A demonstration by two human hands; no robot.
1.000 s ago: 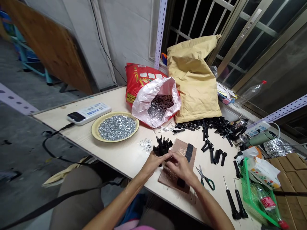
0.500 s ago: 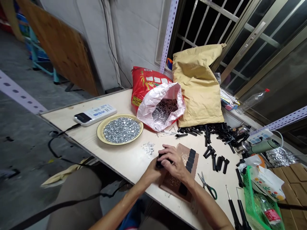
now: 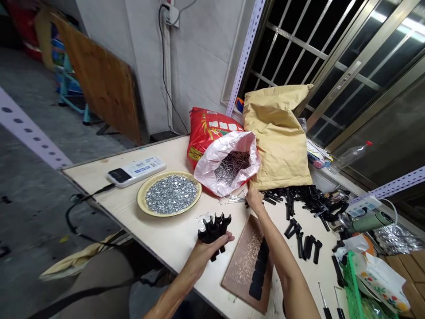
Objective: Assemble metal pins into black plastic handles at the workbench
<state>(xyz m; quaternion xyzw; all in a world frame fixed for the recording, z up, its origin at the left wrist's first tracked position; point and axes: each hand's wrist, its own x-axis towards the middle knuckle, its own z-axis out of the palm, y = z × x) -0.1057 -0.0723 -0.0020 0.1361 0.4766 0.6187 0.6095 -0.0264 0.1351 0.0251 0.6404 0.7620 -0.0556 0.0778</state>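
Low over the table's front part, my left hand (image 3: pixel 210 251) is closed around several black plastic pieces (image 3: pixel 215 228), their forked ends pointing up. My right hand (image 3: pixel 255 200) reaches to the foot of the yellow paper bag (image 3: pixel 277 146), among loose nails (image 3: pixel 234 199) and black plastic pieces (image 3: pixel 274 197). Its fingers are bent, and what they grip is hidden. Between the hands lies a brown board (image 3: pixel 237 270) with a row of black pads (image 3: pixel 258 277) and pale specks. Small clear bits (image 3: pixel 202 218) lie behind my left hand.
A yellow plate (image 3: pixel 142 204) holds small silvery discs. Behind it stands an open red bag (image 3: pixel 206 126) of nails. Left is a white power bank (image 3: pixel 141 170) with a cable. More black pieces (image 3: pixel 308 248), a green basket (image 3: pixel 352 283) and two black-handled tools (image 3: pixel 339 305) are right.
My hands have parted. The left now holds the black pieces upright in view; the right has left them and moved away to the loose nails. My right forearm now hides the scissors. The view has shifted.
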